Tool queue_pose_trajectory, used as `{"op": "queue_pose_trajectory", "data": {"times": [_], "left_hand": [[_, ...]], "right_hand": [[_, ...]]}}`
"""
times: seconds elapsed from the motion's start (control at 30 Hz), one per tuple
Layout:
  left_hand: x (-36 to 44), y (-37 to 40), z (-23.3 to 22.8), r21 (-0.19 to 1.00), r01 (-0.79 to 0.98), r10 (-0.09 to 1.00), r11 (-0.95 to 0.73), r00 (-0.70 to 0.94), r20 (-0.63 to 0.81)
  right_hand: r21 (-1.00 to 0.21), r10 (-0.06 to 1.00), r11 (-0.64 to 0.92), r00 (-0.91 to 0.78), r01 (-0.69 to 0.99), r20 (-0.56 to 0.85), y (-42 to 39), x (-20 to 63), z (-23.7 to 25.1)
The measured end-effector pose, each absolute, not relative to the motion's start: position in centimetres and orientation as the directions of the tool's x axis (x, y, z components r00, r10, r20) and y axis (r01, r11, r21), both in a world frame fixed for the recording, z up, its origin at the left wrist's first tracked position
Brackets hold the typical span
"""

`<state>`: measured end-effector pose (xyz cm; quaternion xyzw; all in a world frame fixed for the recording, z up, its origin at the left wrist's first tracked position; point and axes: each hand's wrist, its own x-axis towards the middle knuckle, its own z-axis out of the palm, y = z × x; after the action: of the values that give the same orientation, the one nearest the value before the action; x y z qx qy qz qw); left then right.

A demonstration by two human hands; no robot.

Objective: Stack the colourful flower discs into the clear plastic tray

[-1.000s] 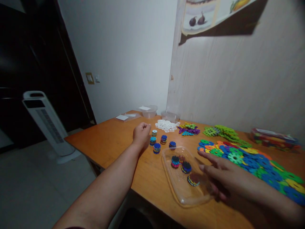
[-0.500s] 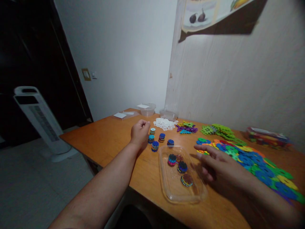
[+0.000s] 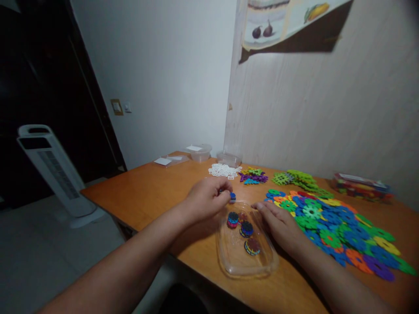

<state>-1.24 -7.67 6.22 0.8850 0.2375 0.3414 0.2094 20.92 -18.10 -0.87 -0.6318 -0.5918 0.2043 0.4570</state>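
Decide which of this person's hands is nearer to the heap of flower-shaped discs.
Right. The right hand is just left of the heap of discs; the left hand is farther left, by the far end of the clear tray.

Beyond the clear tray [image 3: 231,255], your left hand [image 3: 207,196] covers part of a blue-topped stack [image 3: 233,196], and its curled fingers hide whether they pinch anything. On the tray's right side, your right hand [image 3: 278,220] masks a stretch of rim; you can't tell whether its tucked fingers grip it. Inside the tray, a reddish stack [image 3: 242,217] sits half hidden behind its neighbours. The picture's bottom edge cuts off both your forearms; high above the tray, the top edge crops the poster [image 3: 266,19].
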Motion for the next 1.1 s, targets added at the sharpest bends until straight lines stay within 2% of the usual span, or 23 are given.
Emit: {"op": "queue_pose_trajectory", "data": {"times": [0.1, 0.2, 0.43, 0.73, 1.1], "left_hand": [[-1.0, -8.9, 7.5, 0.308, 0.365, 0.461, -0.879, 0.815, 0.351], [-0.4, -9.6, 8.3, 0.119, 0.388, 0.405, -0.914, 0.885, 0.231], [0.4, -10.4, 8.1, -0.119, 0.434, 0.430, -0.893, 0.901, 0.057], [0.8, -10.4, 7.0, -0.197, 0.417, 0.416, -0.887, 0.908, 0.044], [0.0, -11.2, 7.3, -0.152, 0.405, 0.396, -0.901, 0.914, 0.090]], "right_hand": [[-0.823, 0.940, 0.115, 0.206, 0.556, 0.271, -18.1, 20.8, -0.8], [-0.824, 0.945, 0.118, 0.193, 0.554, 0.265, -18.1, 20.6, -0.7], [-0.834, 0.939, 0.146, 0.190, 0.532, 0.286, -17.9, 20.2, -0.6], [-0.845, 0.947, 0.157, 0.164, 0.512, 0.276, -17.6, 20.1, -1.0], [-0.838, 0.946, 0.164, 0.158, 0.520, 0.283, -17.4, 20.1, -1.0]]}}
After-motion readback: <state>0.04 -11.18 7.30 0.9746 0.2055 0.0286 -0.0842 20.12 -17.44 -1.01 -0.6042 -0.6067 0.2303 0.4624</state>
